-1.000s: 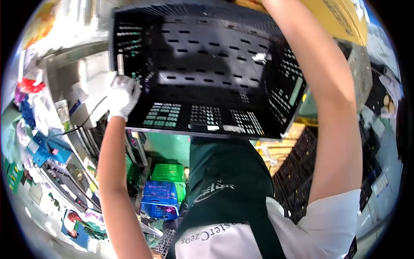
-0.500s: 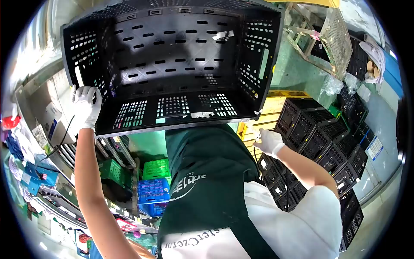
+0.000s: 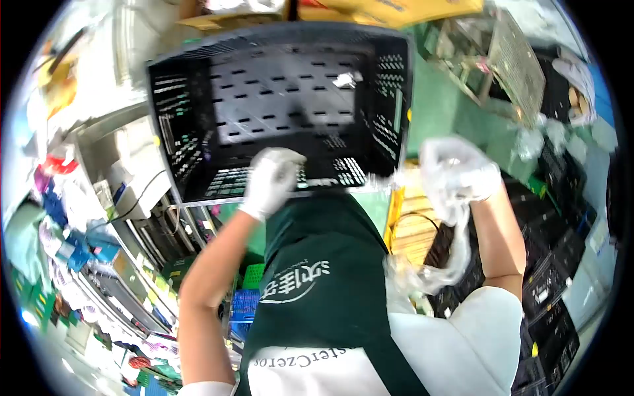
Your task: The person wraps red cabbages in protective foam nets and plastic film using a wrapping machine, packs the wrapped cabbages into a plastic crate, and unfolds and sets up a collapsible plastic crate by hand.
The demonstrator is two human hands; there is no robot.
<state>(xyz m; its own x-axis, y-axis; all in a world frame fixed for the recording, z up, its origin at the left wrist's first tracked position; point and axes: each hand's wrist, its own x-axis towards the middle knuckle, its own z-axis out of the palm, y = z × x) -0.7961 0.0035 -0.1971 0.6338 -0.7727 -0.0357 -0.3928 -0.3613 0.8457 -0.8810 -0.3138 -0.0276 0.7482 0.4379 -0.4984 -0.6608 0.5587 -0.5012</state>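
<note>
A large black plastic crate with slotted walls lies in front of me, its open side facing me. My left hand, in a white glove, is over the crate's near wall; blur hides how its fingers are placed. To the right of the crate, my gloved right hand is closed on a clear plastic bag. The bag trails down beside my apron, crumpled and partly see-through. Scraps of white label stick to the crate's inside.
Stacked black crates stand at the right, near a yellow slatted pallet. A wooden frame with mesh is at the upper right. Blue and green crates sit low on the left, below a bench.
My left hand has left the crate's left side and moved right to its near wall. My right hand has risen and now holds a plastic bag. The crate appears smaller and farther away.
</note>
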